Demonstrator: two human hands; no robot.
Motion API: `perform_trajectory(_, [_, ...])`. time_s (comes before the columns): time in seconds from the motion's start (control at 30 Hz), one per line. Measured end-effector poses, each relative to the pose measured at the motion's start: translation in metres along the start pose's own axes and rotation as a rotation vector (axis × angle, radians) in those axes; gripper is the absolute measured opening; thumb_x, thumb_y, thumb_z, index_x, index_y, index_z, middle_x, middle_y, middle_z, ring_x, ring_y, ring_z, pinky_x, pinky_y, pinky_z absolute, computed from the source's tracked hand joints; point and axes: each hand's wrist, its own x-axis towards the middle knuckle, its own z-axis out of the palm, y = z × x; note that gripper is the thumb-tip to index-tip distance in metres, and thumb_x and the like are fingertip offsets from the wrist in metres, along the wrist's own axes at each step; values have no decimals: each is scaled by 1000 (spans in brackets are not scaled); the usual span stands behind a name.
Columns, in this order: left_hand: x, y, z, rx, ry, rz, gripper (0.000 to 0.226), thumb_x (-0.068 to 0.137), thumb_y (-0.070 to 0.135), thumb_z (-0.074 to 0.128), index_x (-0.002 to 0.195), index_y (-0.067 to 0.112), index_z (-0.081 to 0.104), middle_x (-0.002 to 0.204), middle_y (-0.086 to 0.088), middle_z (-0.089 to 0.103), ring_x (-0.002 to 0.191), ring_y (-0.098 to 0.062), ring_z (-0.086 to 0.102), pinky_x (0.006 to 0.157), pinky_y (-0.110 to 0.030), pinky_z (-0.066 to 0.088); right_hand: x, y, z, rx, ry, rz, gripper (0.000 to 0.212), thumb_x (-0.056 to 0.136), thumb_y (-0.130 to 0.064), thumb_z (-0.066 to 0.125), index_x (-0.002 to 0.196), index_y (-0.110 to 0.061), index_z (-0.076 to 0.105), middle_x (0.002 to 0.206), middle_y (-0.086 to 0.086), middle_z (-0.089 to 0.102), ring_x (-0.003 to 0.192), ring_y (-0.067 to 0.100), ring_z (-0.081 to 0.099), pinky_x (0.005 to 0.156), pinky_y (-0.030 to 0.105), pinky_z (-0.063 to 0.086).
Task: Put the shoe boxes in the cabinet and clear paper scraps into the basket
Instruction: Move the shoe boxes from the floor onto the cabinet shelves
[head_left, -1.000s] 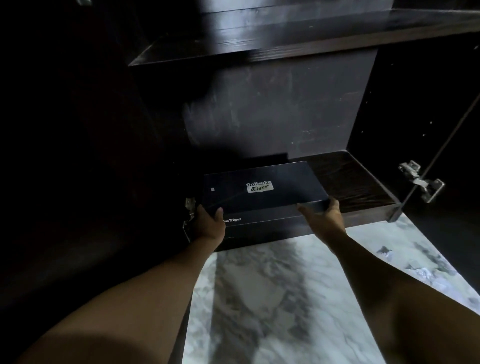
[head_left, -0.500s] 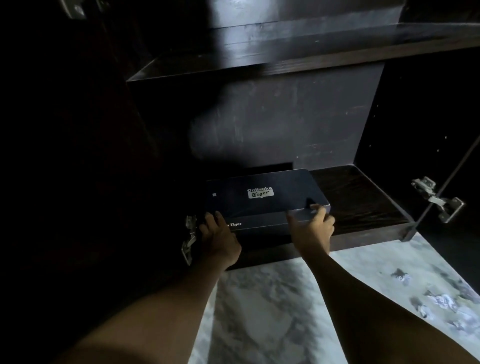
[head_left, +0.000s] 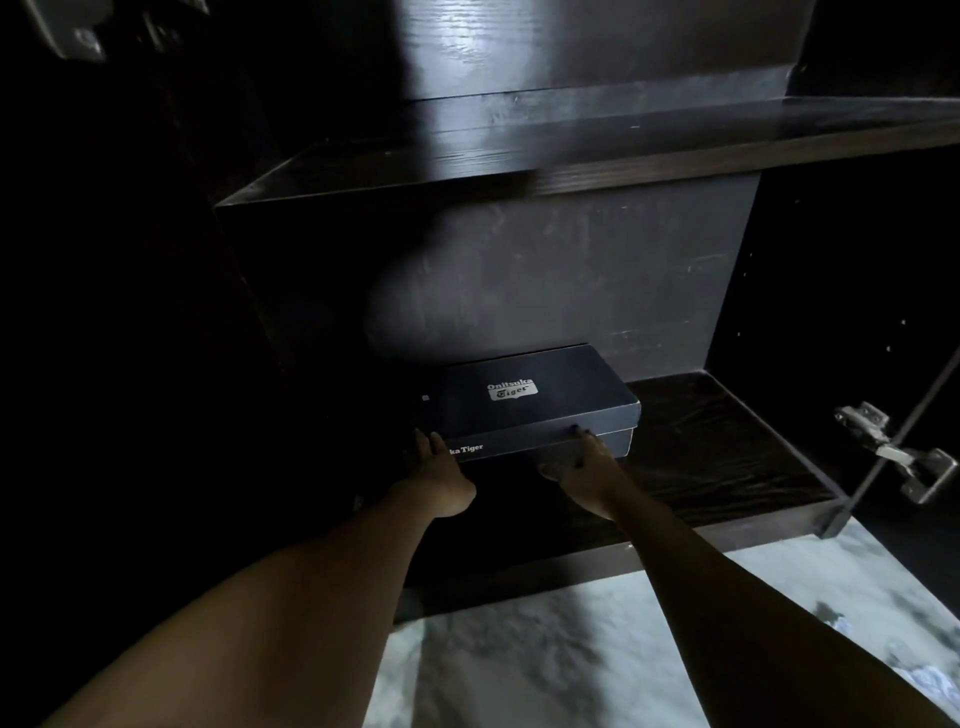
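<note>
Reaching up from the frame's bottom, both arms cross pale marble floor (head_left: 545, 670). The left hand (head_left: 439, 480) and right hand (head_left: 584, 475), fingers spread flat, press the front of the dark shoe box (head_left: 524, 400) at centre, deep on the cabinet's bottom shelf (head_left: 727, 457).

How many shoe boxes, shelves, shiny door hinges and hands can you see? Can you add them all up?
Shoe boxes: 1, the dark Onitsuka Tiger box on the bottom shelf.
Shelves: 2, the bottom shelf and the upper shelf.
Metal hinges: 1 clearly seen, on the right.
Hands: 2, the left hand and the right hand, both against the box front.
Total: 6.
</note>
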Motion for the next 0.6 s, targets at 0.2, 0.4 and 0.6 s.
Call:
perform_trajectory(0.2, [12,-6,-6,19,7,-53,88,92,24,49,153,10,-13,158,-11,-28,149,-34,-9,121,-47,10,35,16,13,37,-27,-5,102,66,-50,79,151,-24,28,152,7,36,135,32,41,108,55,40])
perform_trajectory(0.4, [10,1,-8,50,7,-86,91,92,30,50,152,8,-15,158,-13,-26,148,-36,-13,121,-49,4,3,-9,1,-70,-2,4,80,87,-38,69,154,-21,27,152,10,35,135,34,40,110,48,38])
perform_trajectory(0.6, [-10,13,-20,83,116,15,79,90,35,52,152,10,11,158,-17,9,147,-39,2,119,-49,14,-21,-16,-26,-62,85,-42,35,101,-29,47,136,-24,49,109,1,54,98,17,55,91,36,48])
